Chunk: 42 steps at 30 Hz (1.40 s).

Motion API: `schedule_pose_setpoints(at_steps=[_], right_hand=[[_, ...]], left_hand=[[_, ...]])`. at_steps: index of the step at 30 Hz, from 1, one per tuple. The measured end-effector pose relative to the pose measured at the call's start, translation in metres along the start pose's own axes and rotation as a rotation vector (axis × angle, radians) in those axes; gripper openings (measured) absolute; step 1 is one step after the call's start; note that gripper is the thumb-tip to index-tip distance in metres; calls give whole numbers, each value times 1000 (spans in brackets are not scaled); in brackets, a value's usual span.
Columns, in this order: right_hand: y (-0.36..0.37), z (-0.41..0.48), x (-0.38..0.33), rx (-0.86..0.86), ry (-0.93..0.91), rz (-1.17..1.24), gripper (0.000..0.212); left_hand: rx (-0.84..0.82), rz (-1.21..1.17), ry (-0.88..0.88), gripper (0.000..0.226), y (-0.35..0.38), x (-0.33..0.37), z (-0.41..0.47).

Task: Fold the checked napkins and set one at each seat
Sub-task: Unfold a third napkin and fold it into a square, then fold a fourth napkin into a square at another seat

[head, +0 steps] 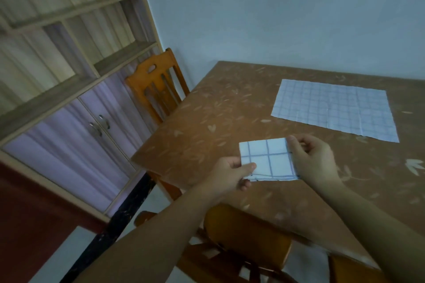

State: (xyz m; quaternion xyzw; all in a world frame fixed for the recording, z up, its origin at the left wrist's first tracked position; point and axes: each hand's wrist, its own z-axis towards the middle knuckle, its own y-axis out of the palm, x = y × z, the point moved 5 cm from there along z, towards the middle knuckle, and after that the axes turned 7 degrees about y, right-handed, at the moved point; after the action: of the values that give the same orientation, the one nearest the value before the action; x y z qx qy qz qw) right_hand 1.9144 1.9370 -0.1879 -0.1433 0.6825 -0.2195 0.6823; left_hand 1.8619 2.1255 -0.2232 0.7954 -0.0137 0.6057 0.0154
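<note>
**One napkin folded and in your hands, one lying flat on the counter**

Start big: the brown leaf-print counter has one checked napkin spread open on its far right side, well apart from your hands. It shows crease lines and lies limp, so I'd guess it's thin, light and floppy. It won't slip or break, but it'll sag if you lift it by one corner. Better to take two corners or an edge.

The folded napkin is a small square held just above the counter's near-left part, between your hands. Folded up like that it looks a bit stiffer, though the layers could probably fan open if you let go carelessly.

Your left hand pinches its lower-left corner, thumb on top and fingers underneath. Your right hand pinches the right edge, thumb near the top corner.

There's a wooden chair at the far-left side and another chair right below your arms, so the nearest seat is close.
</note>
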Motion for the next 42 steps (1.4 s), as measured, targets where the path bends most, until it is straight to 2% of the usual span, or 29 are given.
schedule_pose_setpoints(at_steps=[4,6,8,11,15,17,19,21,25,27,33,36,40,42], right_hand=[[58,-47,-7,-392,163,107,30],[77,-72,-5,-492,270,98,29],[87,-87,2,-485,397,168,23],[87,-93,19,-378,565,332,13],[80,-85,46,-213,759,592,4],[74,-71,59,-144,766,589,3],[66,-48,76,-67,728,458,4],[62,-20,91,-41,671,283,10],[75,31,123,-153,563,-52,16],[83,47,130,-191,530,-138,19],[90,67,143,-130,508,-255,26],[89,64,142,-98,520,-287,25],[95,59,125,-111,481,-354,47],[102,54,106,-110,440,-365,49]], left_hand=[[63,26,43,13,-66,-13,-28],[48,91,38,15,-93,-18,-35],[-38,121,1,17,-105,-22,-38],[-186,157,-53,12,-96,-26,-37],[-257,200,-117,14,-70,-39,-18],[-345,274,-167,13,-58,-48,-7],[-476,407,-222,17,-51,-55,4],[-526,486,-259,15,-53,-56,18],[-393,549,-259,23,-62,-51,57],[-359,563,-236,25,-63,-50,74],[-313,620,-165,17,-73,-55,110],[-288,750,-59,25,-79,-56,124],[-191,818,47,42,-97,-47,139],[-199,901,95,48,-110,-41,145]])
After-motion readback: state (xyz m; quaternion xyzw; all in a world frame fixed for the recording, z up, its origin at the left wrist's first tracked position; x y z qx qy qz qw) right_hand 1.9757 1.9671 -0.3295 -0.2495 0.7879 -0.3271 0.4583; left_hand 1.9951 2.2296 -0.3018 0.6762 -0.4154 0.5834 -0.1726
